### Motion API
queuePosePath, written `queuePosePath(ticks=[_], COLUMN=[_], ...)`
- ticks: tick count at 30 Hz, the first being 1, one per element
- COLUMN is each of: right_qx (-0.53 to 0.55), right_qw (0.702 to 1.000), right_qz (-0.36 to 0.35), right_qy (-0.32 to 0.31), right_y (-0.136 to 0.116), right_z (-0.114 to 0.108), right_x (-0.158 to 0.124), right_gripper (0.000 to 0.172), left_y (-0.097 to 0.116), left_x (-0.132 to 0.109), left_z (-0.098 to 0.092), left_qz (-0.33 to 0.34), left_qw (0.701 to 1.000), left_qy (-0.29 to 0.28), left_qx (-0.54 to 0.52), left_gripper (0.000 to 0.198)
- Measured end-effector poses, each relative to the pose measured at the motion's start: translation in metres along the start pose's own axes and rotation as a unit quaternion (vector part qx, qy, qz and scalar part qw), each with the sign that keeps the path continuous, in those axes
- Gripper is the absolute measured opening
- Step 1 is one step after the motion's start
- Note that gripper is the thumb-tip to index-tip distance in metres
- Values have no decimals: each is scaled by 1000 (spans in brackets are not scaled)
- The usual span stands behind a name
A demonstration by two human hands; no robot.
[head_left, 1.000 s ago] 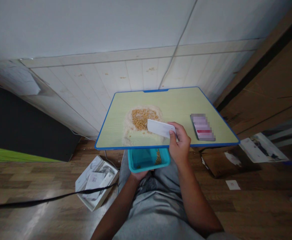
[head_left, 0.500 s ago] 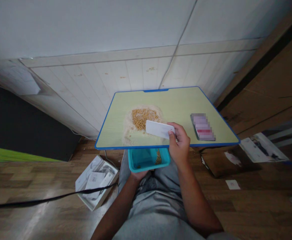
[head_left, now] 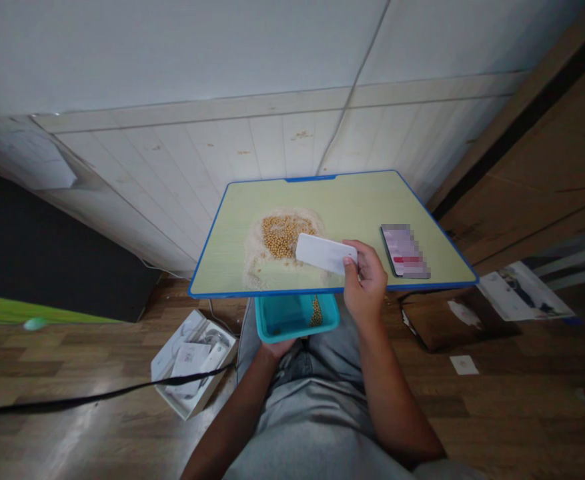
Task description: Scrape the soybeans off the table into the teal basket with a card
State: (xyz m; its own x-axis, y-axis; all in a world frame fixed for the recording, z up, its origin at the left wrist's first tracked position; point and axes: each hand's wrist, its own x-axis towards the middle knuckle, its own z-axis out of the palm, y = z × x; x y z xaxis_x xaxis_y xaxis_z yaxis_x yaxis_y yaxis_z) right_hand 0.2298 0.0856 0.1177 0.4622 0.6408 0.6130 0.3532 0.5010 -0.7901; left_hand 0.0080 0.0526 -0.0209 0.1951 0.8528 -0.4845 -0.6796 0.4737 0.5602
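Right hand (head_left: 365,283) grips flat white plate (head_left: 323,253), seemingly scraping round golden beans (head_left: 278,238); next stroke needs left hand (head_left: 277,349), holding turquoise plastic tub (head_left: 287,321), steady

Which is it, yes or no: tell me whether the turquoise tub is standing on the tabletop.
No, the turquoise tub is below the near edge of the tabletop, with the left hand under it.

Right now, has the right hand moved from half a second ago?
Yes, slightly: against the blue table rim, the right hand sits further right, nearer the phone.
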Motion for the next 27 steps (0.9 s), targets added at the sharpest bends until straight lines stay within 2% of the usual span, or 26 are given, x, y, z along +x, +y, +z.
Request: queuePosePath(ticks=[9,14,19,23,27], right_qx=[18,19,-1,9,8], right_qw=[999,999,1000,999,999], right_qz=[15,9,-4,1,2], right_qy=[-37,-35,-25,-36,-35], right_y=[3,3,3,4,4], right_z=[5,6,5,6,5], right_x=[-4,-3,-3,-4,-3], right_gripper=[37,38,39,38,36], left_y=[4,6,7,8,7], left_x=[-2,-6,-7,-8,-6], left_z=[7,10,11,14,15], left_qz=[2,-3,-10,-20,-12], left_qw=[1000,999,1000,1000,1000], left_qy=[2,6,10,13,-16], left_qx=[-1,39,26,18,4], left_gripper=[64,75,81,72,71])
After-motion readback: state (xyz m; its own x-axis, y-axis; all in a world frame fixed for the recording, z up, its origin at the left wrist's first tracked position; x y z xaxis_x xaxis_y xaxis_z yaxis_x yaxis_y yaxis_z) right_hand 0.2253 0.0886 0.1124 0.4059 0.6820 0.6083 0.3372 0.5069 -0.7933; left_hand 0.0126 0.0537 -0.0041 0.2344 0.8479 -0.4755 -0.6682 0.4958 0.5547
